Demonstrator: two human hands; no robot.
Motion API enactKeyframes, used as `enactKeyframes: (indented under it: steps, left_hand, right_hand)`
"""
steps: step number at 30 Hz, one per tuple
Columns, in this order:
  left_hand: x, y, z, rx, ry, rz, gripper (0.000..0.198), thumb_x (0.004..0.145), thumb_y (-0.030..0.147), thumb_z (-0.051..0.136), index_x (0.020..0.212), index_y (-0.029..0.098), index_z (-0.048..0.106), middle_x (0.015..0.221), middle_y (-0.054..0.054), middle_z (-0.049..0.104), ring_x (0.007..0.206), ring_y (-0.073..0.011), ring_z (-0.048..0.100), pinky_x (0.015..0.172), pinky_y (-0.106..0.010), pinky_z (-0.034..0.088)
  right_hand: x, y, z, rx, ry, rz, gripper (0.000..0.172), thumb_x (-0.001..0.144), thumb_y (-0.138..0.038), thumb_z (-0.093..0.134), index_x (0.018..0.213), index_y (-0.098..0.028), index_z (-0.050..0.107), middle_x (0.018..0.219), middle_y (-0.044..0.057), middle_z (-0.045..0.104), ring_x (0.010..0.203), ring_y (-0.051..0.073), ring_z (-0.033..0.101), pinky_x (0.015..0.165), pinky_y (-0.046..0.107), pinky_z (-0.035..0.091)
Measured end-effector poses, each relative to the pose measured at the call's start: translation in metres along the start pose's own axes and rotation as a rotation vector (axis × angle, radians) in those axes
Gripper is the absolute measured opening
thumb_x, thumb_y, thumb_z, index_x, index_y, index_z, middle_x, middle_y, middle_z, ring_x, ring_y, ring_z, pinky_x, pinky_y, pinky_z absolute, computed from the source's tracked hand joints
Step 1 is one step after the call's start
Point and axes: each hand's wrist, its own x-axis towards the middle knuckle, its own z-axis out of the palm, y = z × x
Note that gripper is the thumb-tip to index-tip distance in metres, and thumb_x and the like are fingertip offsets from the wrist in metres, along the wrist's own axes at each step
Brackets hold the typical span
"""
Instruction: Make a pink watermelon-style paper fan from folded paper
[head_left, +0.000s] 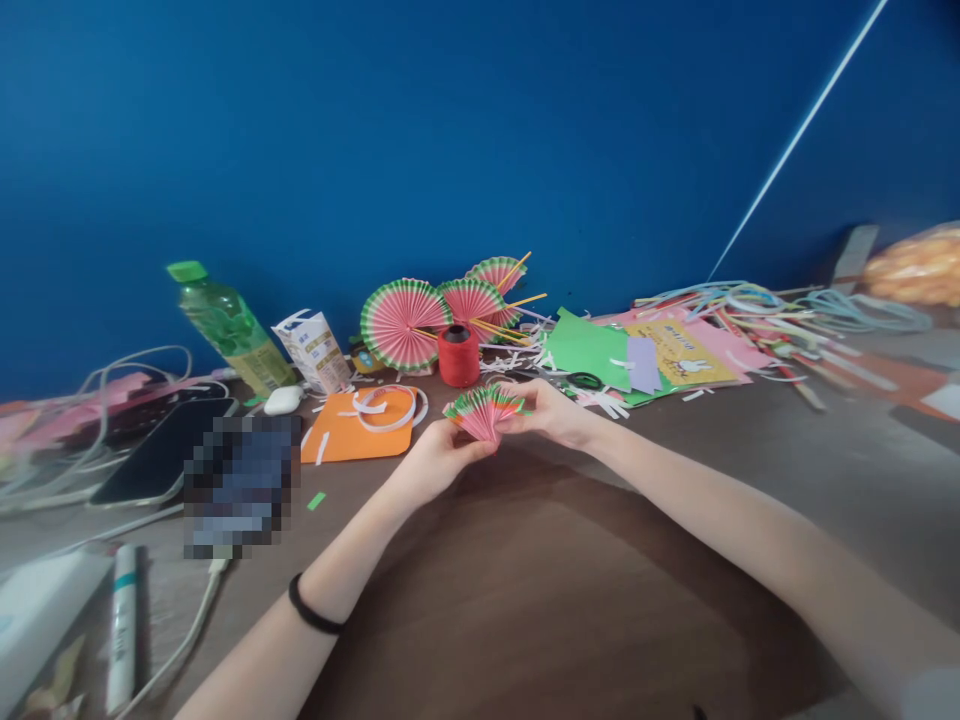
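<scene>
A pleated pink paper fan with a green edge point(484, 410) is held just above the brown table between both hands. My left hand point(435, 455) pinches its lower left side, fingers closed on the folds. My right hand point(551, 410) grips its right side the same way. A black band circles my left wrist. Behind the hands stands a red spool of thread point(458, 355). Finished watermelon-pattern paper fans on yellow sticks point(405, 322) lie against the blue wall.
An orange sheet with white paper strips point(352, 432) lies left of the hands. A green bottle point(229, 325), a small carton point(316, 350), a phone point(161, 455) and cables sit at the left. Coloured paper sheets point(592, 348), scissors point(585, 380) and cut strips cover the right.
</scene>
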Motion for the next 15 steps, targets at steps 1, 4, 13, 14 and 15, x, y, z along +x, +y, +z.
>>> enactKeyframes:
  steps: [1, 4, 13, 14, 15]
  left_hand:
    - [0.0, 0.001, -0.001, 0.024, -0.002, -0.008, 0.025, 0.068, 0.035, 0.065, 0.083, 0.014, 0.066, 0.085, -0.006, 0.069, 0.082, -0.0228, 0.061, 0.078, -0.032, 0.044]
    - [-0.001, 0.002, -0.003, 0.085, -0.008, -0.031, 0.025, 0.068, 0.033, 0.065, 0.085, 0.014, 0.066, 0.086, -0.006, 0.069, 0.082, -0.0233, 0.061, 0.078, -0.033, 0.044]
    - [-0.007, 0.016, -0.008, 0.075, -0.193, -0.045, 0.032, 0.072, 0.038, 0.06, 0.095, 0.016, 0.065, 0.092, -0.004, 0.067, 0.088, -0.0217, 0.059, 0.08, -0.031, 0.043]
    - [-0.008, 0.019, -0.008, 0.073, -0.208, -0.044, 0.03, 0.072, 0.036, 0.061, 0.094, 0.016, 0.065, 0.093, -0.004, 0.067, 0.088, -0.0215, 0.059, 0.08, -0.03, 0.043]
    - [-0.009, 0.022, -0.007, 0.07, -0.226, -0.047, 0.028, 0.071, 0.035, 0.062, 0.092, 0.016, 0.064, 0.093, -0.005, 0.067, 0.087, -0.0214, 0.059, 0.079, -0.03, 0.043]
  right_hand:
    - [0.0, -0.001, -0.001, -0.029, -0.005, 0.0, 0.019, 0.06, -0.024, 0.075, 0.077, -0.018, 0.069, 0.084, 0.001, 0.061, 0.086, 0.014, 0.055, 0.083, 0.032, 0.044]
    - [0.0, -0.004, -0.003, -0.121, -0.029, 0.032, 0.022, 0.058, -0.024, 0.076, 0.077, -0.017, 0.069, 0.081, 0.0, 0.06, 0.081, 0.013, 0.055, 0.079, 0.03, 0.045]
    - [0.0, -0.006, -0.005, -0.077, -0.044, 0.078, 0.033, 0.057, -0.026, 0.076, 0.087, -0.015, 0.067, 0.082, 0.002, 0.067, 0.078, 0.016, 0.061, 0.082, 0.036, 0.047]
    - [0.0, -0.005, -0.005, -0.063, -0.044, 0.075, 0.034, 0.057, -0.026, 0.076, 0.087, -0.015, 0.066, 0.083, 0.002, 0.067, 0.079, 0.016, 0.061, 0.082, 0.035, 0.047]
    - [0.0, -0.004, -0.005, -0.048, -0.046, 0.074, 0.033, 0.058, -0.025, 0.076, 0.088, -0.014, 0.066, 0.084, 0.002, 0.067, 0.079, 0.016, 0.061, 0.082, 0.035, 0.046]
